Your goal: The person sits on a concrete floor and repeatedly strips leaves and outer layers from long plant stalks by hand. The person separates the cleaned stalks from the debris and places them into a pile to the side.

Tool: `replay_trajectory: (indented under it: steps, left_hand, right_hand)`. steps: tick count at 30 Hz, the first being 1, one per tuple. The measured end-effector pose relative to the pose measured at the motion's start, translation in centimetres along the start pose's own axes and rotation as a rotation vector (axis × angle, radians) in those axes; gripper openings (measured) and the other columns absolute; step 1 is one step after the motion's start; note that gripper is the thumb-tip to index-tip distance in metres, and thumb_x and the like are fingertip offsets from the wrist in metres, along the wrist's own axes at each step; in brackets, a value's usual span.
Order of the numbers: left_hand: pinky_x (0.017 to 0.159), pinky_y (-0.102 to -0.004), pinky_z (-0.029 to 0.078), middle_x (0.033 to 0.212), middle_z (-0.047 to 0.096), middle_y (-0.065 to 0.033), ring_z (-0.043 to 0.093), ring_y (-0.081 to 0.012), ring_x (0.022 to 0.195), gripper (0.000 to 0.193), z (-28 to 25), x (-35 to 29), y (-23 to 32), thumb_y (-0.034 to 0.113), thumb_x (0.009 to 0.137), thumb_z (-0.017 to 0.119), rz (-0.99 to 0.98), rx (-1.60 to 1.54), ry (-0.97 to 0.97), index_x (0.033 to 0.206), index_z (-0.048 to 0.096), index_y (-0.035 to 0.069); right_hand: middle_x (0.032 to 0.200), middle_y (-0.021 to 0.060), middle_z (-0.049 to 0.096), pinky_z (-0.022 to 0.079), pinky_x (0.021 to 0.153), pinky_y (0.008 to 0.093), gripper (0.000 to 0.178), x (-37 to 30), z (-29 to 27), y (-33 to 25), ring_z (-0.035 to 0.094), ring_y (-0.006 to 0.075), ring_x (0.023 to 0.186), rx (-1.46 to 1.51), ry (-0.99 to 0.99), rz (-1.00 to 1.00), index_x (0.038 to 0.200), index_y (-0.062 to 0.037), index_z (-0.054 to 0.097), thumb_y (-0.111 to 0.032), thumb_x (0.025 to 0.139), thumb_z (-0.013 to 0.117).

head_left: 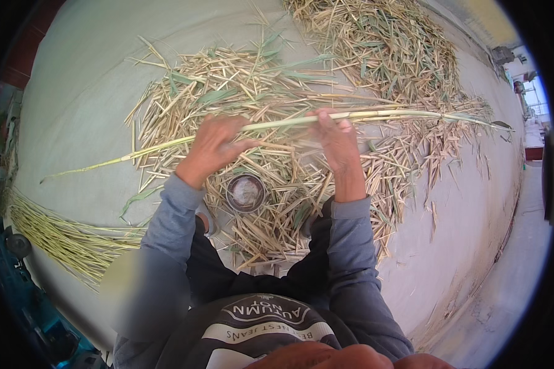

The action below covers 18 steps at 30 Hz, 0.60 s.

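A long, thin yellow-green reed stalk [388, 114] stretches across the view, rising from its thin tip at the left and bowing over toward the right. My left hand [216, 147] is wrapped around it left of the middle, with the thumb pointing out to the right. Farther right, my right hand [337, 140] grips the same stalk between thumb and fingers, its fingertips a little blurred. Below the stalk, between my hands, a round dark-rimmed bowl [246, 192] with something whitish inside stands among loose peelings.
Cut straw-coloured peelings [228, 80] cover the floor around my feet. A larger heap of them [375, 43] lies at the far right. On the left rests a bundle of slender green stalks [68, 234]. A teal machine [37, 313] stands at the lower left edge.
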<state>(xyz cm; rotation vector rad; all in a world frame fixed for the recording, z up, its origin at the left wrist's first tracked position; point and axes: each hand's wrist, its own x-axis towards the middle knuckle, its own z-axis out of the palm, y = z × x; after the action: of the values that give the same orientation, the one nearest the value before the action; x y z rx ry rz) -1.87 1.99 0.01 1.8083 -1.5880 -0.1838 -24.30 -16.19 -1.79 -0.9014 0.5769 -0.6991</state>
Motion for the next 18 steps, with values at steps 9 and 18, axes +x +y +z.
replay_trajectory:
  steps: [9, 18]
  left_hand:
    - [0.061, -0.0385, 0.042, 0.071, 0.067, -0.0077, 0.06, -0.0267, 0.057, 0.019, -0.1, 0.7, 0.8, 0.026, 0.088, 0.077, -0.03, 0.008, 0.012, 0.094, 0.075, 0.008]
    - [0.082, -0.0394, 0.048, 0.077, 0.071, -0.0066, 0.066, -0.0261, 0.072, 0.023, 2.5, 1.2, 1.1, 0.029, 0.086, 0.08, -0.346, -0.527, 0.055, 0.094, 0.075, 0.008]
  right_hand:
    - [0.107, 0.0158, 0.075, 0.061, 0.077, 0.0303, 0.024, 0.2, 1.2, -0.2, 0.074, 0.021, 0.088, -0.149, 0.168, 0.01, 0.11, -0.0012, 0.067, -0.021, 0.098, 0.074]
    - [0.108, 0.0177, 0.075, 0.063, 0.082, 0.0328, 0.024, -0.1, 2.0, 0.9, 0.074, 0.0225, 0.095, -0.125, -0.048, -0.047, 0.111, 0.0008, 0.067, -0.019, 0.099, 0.073]
